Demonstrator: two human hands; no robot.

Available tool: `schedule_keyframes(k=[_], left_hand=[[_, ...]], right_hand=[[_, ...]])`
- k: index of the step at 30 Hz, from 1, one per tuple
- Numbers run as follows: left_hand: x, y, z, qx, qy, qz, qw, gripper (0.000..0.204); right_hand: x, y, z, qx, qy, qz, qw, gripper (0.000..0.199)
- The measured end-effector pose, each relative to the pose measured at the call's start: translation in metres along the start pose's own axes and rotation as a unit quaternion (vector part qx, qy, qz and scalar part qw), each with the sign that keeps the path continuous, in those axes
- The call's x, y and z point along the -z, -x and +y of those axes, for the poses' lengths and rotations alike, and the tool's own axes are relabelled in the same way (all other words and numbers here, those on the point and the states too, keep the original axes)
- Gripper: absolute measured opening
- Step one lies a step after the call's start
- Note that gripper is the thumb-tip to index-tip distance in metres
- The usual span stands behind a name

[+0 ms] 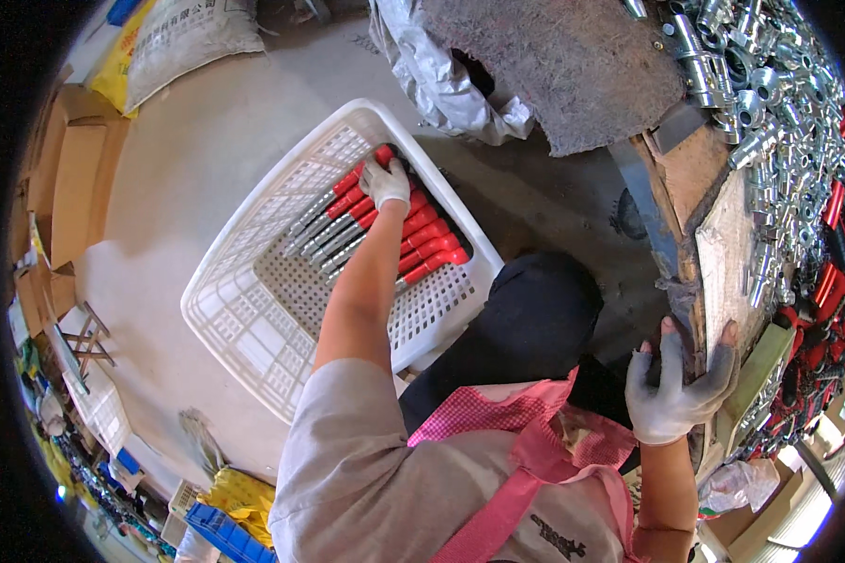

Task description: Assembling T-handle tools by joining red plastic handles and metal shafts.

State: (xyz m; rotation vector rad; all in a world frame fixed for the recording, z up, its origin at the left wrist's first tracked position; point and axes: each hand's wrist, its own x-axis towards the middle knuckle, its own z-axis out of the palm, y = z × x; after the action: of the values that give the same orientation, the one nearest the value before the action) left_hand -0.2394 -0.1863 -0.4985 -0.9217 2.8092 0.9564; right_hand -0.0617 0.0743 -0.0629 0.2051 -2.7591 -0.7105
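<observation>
My left hand (pixel 385 184), in a white glove, reaches into a white plastic basket (pixel 239 202). Its fingers are bent round the red grip of a tool at the far end of a row; the fingertips are partly hidden. Several tools with red grips (pixel 429 246) and silver metal shafts (pixel 317 235) lie side by side there; their exact kind is unclear. My right hand (pixel 681 392), gloved with bare fingertips, is spread open by the edge of the workbench (pixel 690 272) and holds nothing.
Silver metal fittings (pixel 770 122) are heaped on the bench, with red and black parts (pixel 831 310) nearer. A ragged grey mat (pixel 573 66) hangs at its far end. Cardboard boxes (pixel 80 188) and a white sack (pixel 192 47) stand left. A blue crate (pixel 225 533) sits near left.
</observation>
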Motion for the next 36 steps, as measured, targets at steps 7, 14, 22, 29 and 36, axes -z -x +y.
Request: schedule_keyframes(k=[7, 14, 22, 29, 36], left_hand=[[-0.007, -0.021, 0.003, 0.118, 0.328, 0.08, 0.934, 0.063], [0.0, -0.008, -0.015, 0.235, 0.225, -0.033, 0.945, 0.062], [-0.036, -0.054, -0.066, 0.112, 0.014, -0.206, 0.972, 0.061], [0.004, -0.045, -0.016, -0.091, -0.236, -0.336, 0.907, 0.052], [0.05, 0.015, -0.093, 0.056, -0.065, -0.233, 0.969, 0.059]], right_hand=[[0.0, 0.0, 0.0, 0.004, -0.005, 0.004, 1.0, 0.034], [-0.002, 0.0, -0.001, -0.001, 0.005, 0.002, 1.0, 0.034], [0.0, 0.002, -0.001, -0.003, 0.003, -0.001, 1.0, 0.035], [-0.001, 0.002, -0.004, -0.012, 0.022, 0.002, 1.0, 0.034], [-0.002, 0.0, -0.005, -0.016, 0.007, 0.007, 1.0, 0.037]])
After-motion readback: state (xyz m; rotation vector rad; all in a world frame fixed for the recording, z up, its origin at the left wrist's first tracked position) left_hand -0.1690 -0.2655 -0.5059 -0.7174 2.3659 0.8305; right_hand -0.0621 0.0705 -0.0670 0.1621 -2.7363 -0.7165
